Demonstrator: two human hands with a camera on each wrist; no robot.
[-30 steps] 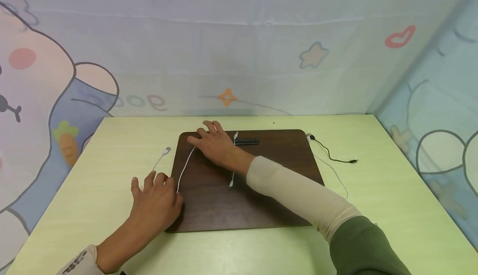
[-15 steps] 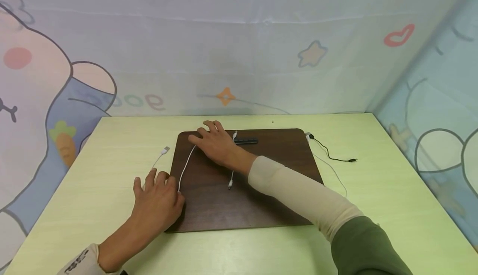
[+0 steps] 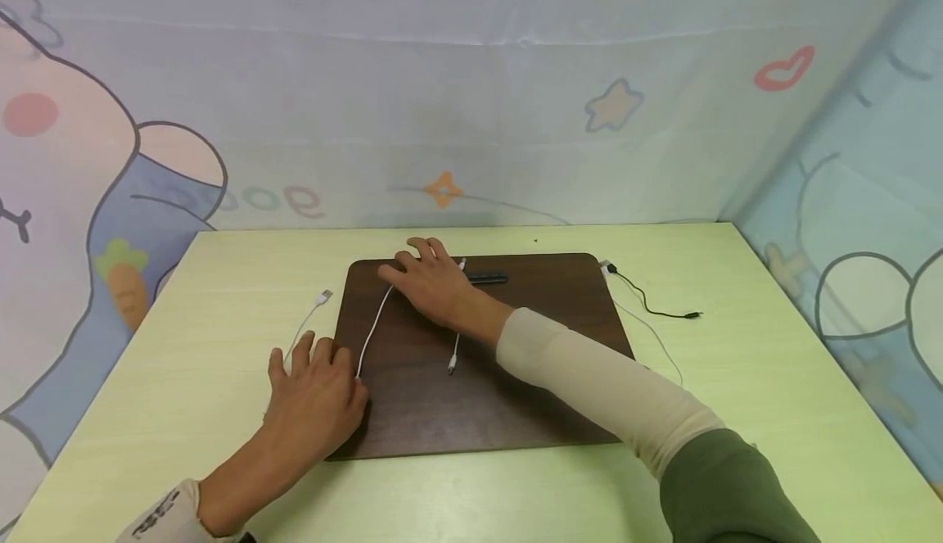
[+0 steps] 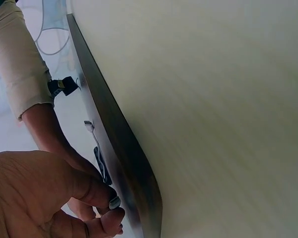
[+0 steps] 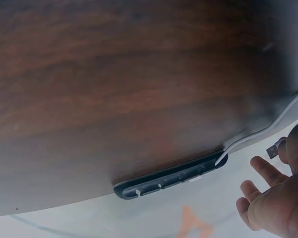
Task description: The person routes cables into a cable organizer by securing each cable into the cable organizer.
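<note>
A dark brown wooden board point(image 3: 412, 420) lies on the table. Over its left edge my left hand point(image 3: 317, 395) pinches one end of a white USB cable point(image 3: 373, 326); the connector point(image 4: 114, 202) pokes out between thumb and finger in the left wrist view. The other end is pinched by my right hand point(image 3: 435, 287) near the board's back left corner, its plug point(image 5: 272, 150) showing in the right wrist view. Right of that hand sits a black slotted cable holder point(image 5: 174, 177) at the board's back edge. A second white cable point(image 3: 453, 355) runs from one of its slots across the board.
Left of the board lies another white USB cable point(image 3: 322, 299), partly behind my left hand. To the right are a short black cable point(image 3: 648, 304) and a white cable point(image 3: 658, 338). A printed cloth backdrop point(image 3: 471, 117) stands behind the table point(image 3: 169, 346).
Both hands have shifted slightly to the right over the board, still pinching the white cable's ends. The cables lying on the table stay in place.
</note>
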